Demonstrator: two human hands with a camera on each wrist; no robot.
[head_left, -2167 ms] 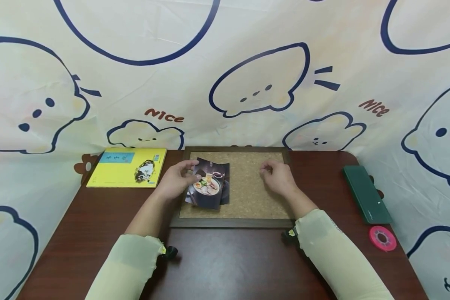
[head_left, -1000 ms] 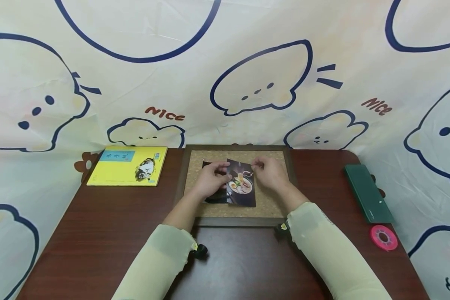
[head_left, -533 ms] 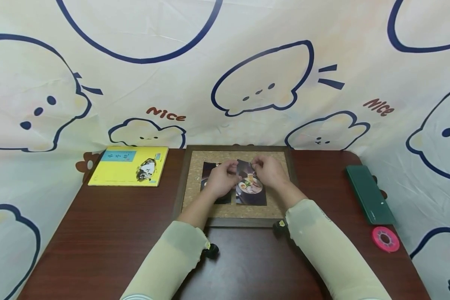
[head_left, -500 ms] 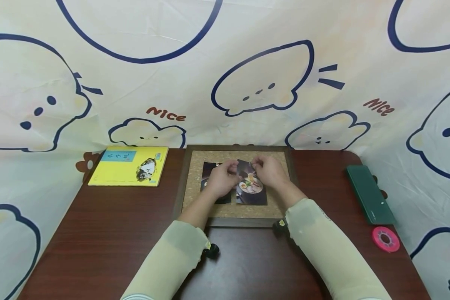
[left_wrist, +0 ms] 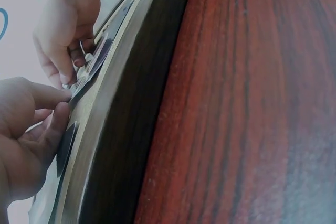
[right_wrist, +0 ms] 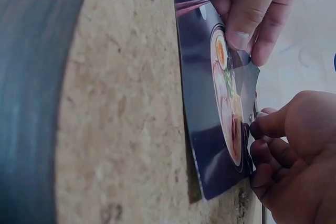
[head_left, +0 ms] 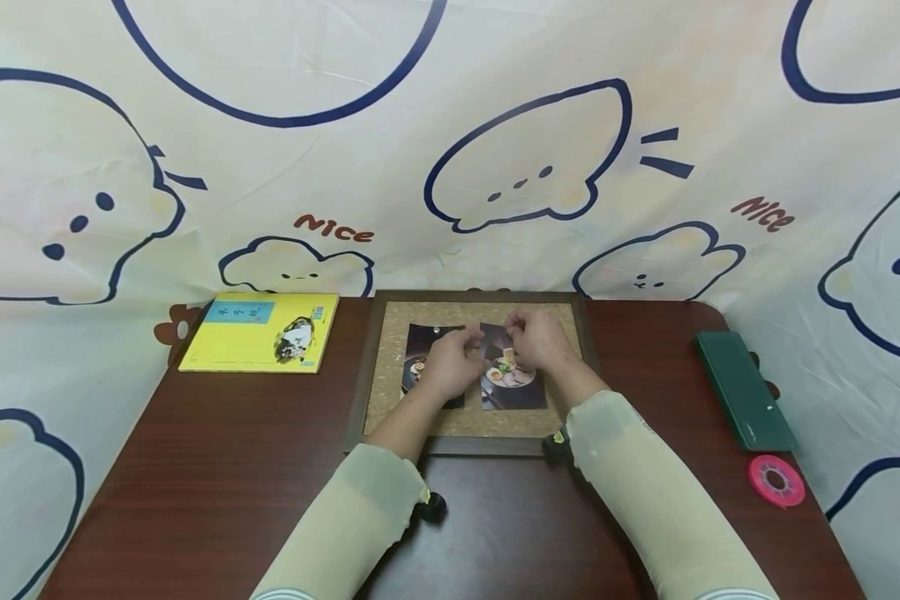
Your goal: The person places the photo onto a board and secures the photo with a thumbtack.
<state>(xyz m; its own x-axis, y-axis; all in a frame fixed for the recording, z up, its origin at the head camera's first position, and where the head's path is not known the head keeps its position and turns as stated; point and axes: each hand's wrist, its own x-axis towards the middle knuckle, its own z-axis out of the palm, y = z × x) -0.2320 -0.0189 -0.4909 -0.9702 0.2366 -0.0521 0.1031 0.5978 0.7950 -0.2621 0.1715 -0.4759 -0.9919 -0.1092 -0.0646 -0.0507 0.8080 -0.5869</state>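
A framed corkboard lies on the table with two dark food photos on it. My left hand reaches over the left photo, hiding part of it. Its thumb and fingers pinch the left edge of the noodle-bowl photo, the thumb on the printed face. My right hand is at that photo's upper right corner, fingers curled. In the right wrist view, its thumb and fingertips pinch a tiny shiny thing against the photo's top edge; I cannot tell its kind. The noodle-bowl photo bows slightly there.
A yellow book lies at the back left. On the right are a long dark green case and a pink ring-shaped item. The board's raised brown frame borders the cork; a cartoon-print cloth hangs behind.
My left hand has carried the noodle-bowl photo rightward off the left photo, now a gap apart. My right hand has moved slightly left and met its upper right corner.
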